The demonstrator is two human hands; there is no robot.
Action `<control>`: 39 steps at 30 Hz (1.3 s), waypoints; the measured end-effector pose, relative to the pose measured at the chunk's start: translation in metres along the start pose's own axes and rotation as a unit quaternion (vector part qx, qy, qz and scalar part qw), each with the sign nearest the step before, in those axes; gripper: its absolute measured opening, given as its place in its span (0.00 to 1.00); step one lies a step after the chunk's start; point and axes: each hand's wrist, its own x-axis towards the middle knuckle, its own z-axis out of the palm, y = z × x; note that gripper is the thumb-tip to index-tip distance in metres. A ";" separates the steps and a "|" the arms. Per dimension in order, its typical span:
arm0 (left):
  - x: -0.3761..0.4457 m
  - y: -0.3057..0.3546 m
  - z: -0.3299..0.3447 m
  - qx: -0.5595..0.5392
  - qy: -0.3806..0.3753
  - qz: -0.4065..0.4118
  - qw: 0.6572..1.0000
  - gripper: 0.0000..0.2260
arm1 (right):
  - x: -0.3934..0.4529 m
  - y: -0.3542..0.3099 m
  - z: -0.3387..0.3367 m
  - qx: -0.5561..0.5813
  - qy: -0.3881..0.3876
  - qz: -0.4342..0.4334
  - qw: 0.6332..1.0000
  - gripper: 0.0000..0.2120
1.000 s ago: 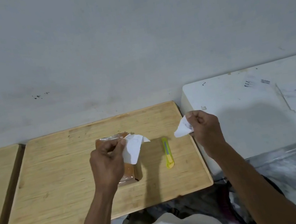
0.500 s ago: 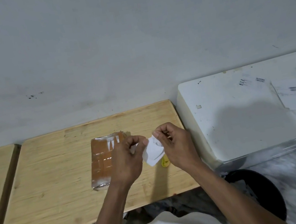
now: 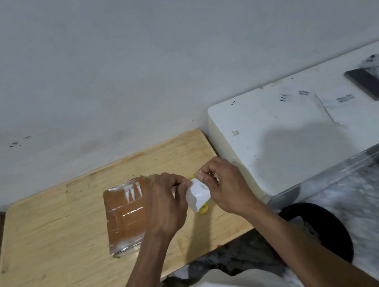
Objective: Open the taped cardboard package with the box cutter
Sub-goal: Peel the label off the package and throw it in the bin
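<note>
Both hands meet above a wooden tabletop (image 3: 50, 240), the left hand (image 3: 165, 201) and right hand (image 3: 225, 187) each pinching a crumpled white paper scrap (image 3: 198, 195) between curled fingers. The scrap hides most of the yellow box cutter (image 3: 204, 209) lying beneath. The taped cardboard package (image 3: 125, 213) lies flat just left of the hands. A white table (image 3: 282, 143) adjoins at right, bearing a dark flat slab (image 3: 369, 84); a black bin (image 3: 325, 226) stands below, against a grey wall (image 3: 144, 51).
</note>
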 end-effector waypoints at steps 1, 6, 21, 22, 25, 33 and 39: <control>0.000 0.003 0.005 -0.010 0.019 0.008 1.000 0.08 | -0.004 -0.001 -0.002 0.008 0.031 0.019 0.999 0.06; -0.004 0.041 0.016 -0.089 0.050 0.045 0.994 0.06 | -0.024 -0.020 -0.007 0.092 0.190 0.168 0.963 0.08; -0.023 0.031 0.028 -0.239 -0.164 0.018 0.957 0.04 | -0.175 0.003 -0.056 0.143 0.445 0.296 0.833 0.07; -0.028 0.035 0.033 -0.231 -0.178 0.038 0.956 0.04 | -0.182 0.005 -0.056 0.133 0.449 0.302 0.830 0.06; -0.039 0.045 0.048 -0.195 -0.211 0.093 0.953 0.04 | -0.200 0.011 -0.063 0.076 0.458 0.321 0.825 0.06; -0.057 0.094 0.125 -0.147 -0.268 0.159 0.939 0.04 | -0.235 0.062 -0.106 0.040 0.504 0.377 0.776 0.09; -0.069 0.147 0.211 -0.115 -0.307 0.163 0.931 0.06 | -0.249 0.149 -0.156 0.055 0.538 0.427 0.724 0.10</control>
